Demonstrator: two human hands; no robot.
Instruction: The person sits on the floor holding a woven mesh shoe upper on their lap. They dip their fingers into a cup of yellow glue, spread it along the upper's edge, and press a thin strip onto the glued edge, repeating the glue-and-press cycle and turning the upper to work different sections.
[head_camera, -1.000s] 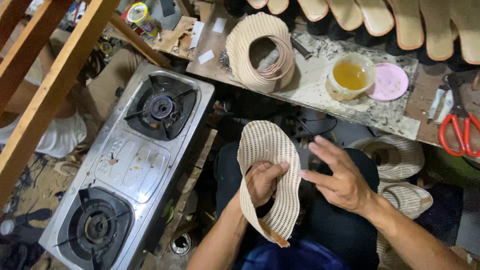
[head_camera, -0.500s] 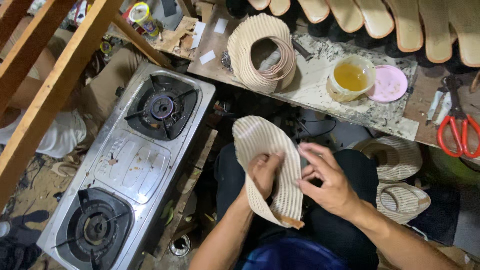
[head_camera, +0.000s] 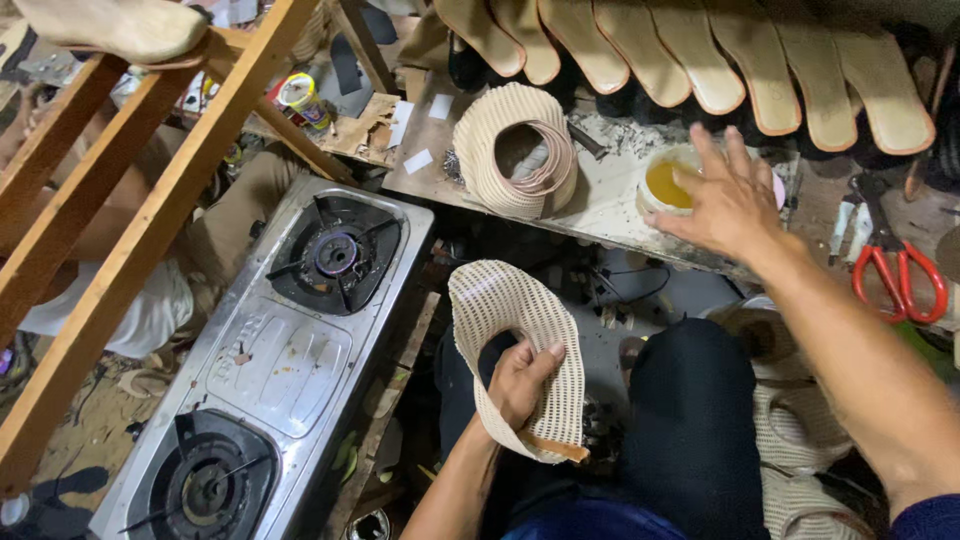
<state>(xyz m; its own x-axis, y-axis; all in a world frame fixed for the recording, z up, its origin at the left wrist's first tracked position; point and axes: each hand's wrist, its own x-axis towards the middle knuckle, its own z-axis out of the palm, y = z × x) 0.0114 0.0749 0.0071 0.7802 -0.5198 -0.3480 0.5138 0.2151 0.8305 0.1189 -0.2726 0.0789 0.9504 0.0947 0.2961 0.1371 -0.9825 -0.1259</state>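
Observation:
My left hand (head_camera: 520, 380) grips a cream woven shoe upper (head_camera: 515, 325), curved like a sandal strap, held over my lap. My right hand (head_camera: 725, 200) is stretched out over the workbench (head_camera: 600, 215) with its fingers spread, above a small white tub of yellow glue (head_camera: 668, 182). It holds nothing, and I cannot tell whether it touches the tub. A pink lid (head_camera: 778, 190) peeks out from behind that hand.
A two-burner steel gas stove (head_camera: 280, 360) lies to the left. On the bench sit a finished woven upper (head_camera: 520, 150) and red-handled scissors (head_camera: 895, 270). Several tan shoe soles (head_camera: 700, 60) line the back edge. Wooden frame beams (head_camera: 150, 220) cross the left side. More woven uppers (head_camera: 800, 440) lie at right.
My right hand has left the woven upper and reached forward over the glue tub. My left hand still holds the upper, now alone.

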